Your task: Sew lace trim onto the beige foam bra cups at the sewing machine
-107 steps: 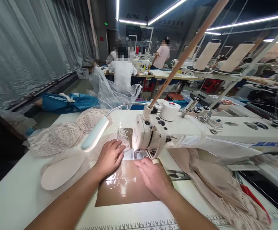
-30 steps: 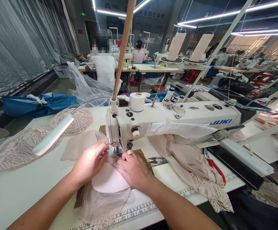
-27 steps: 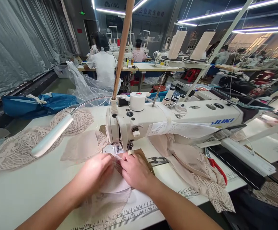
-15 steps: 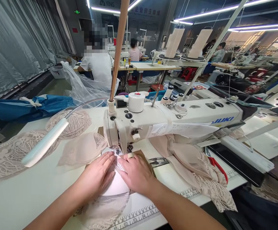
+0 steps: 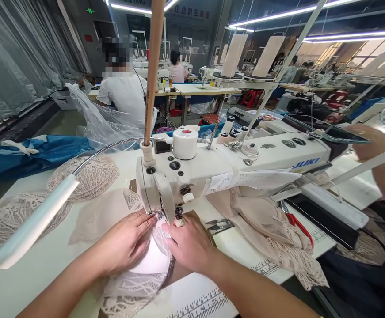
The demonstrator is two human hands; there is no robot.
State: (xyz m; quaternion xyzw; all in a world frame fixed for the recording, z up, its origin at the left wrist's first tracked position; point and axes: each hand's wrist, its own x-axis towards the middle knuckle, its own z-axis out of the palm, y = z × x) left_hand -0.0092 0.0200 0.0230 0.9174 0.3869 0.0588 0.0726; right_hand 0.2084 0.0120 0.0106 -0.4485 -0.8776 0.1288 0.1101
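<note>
Cream-white sewing machine [image 5: 212, 172] with blue lettering in front of me. Under its head I've got beige lace [image 5: 129, 287] in an openwork leaf pattern, over a plain pale cup [image 5: 149, 263]. White tabletop [image 5: 40, 282], black ruler marks. Right of the machine, red scissor handles [image 5: 295, 221]; behind it, blue sheeting [image 5: 46, 150].

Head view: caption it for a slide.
Left hand and right hand press a lace-covered pad flat under the sewing machine head.

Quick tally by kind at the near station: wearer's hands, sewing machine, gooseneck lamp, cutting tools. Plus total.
Hands: 2, left hand and right hand
Sewing machine: 1
Gooseneck lamp: 1
Cutting tools: 2, snips and red-handled scissors
Total: 6
</note>
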